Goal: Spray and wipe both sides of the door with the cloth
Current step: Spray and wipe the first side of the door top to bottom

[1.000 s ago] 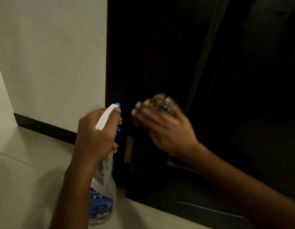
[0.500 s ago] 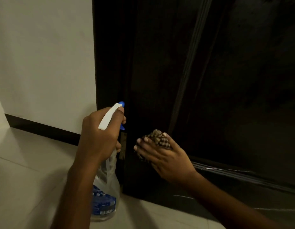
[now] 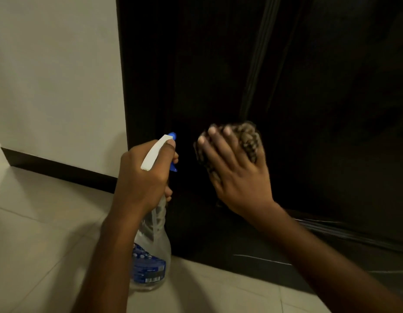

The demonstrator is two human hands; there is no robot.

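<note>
left hand point(image 3: 141, 177): gripping the spray bottle point(image 3: 150, 256) by its neck, one finger lying along the white head, blue nozzle pointing at the door point(image 3: 331, 109)
spray bottle: hanging upright just beside the door's left edge, near the tiled floor point(image 3: 37, 222)
right hand point(image 3: 239, 177): pressing the checked cloth point(image 3: 249, 138) against the door, fingers lying nearly straight, blurred
cloth: sitting bunched under the right palm, low on the dark panel

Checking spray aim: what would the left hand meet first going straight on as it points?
Likely the dark door: nothing shows between it and the left hand gripping the spray bottle, though depth is unclear.
</note>
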